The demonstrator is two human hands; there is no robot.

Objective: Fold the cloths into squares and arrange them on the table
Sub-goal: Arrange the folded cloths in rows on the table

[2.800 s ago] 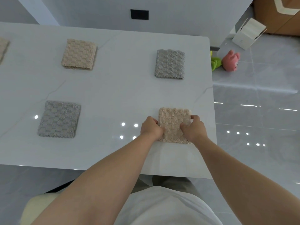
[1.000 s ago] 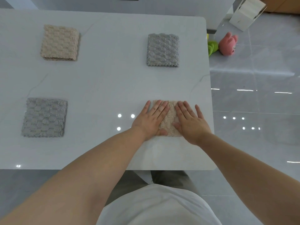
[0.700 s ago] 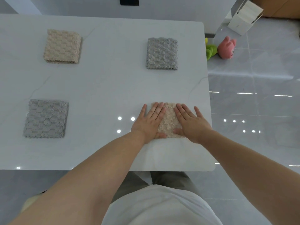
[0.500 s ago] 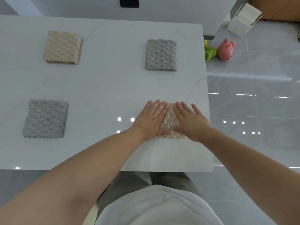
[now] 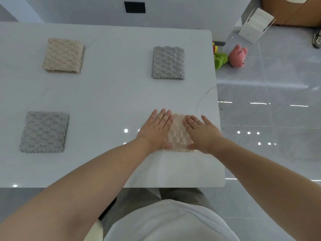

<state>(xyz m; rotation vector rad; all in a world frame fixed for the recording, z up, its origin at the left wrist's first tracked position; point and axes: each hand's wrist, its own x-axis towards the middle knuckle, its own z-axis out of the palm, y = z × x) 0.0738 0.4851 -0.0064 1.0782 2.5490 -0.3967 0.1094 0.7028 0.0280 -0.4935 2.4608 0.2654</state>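
Head view: left hand (image 5: 155, 130) and right hand (image 5: 202, 133) both flat, fingers spread, pressing a folded beige cloth (image 5: 178, 134) at the bench's (image 5: 107, 94) near right corner, with one beige square (image 5: 63, 55) and two grey squares (image 5: 168, 62) (image 5: 44, 132) laid well apart.

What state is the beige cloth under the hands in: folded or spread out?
Folded: the beige cloth is a compact square, pressed flat by the left hand and right hand.

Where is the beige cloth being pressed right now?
In the head view, the beige cloth lies near the table's front right corner, flat under the left hand and right hand, directly in front of the grey cloth.
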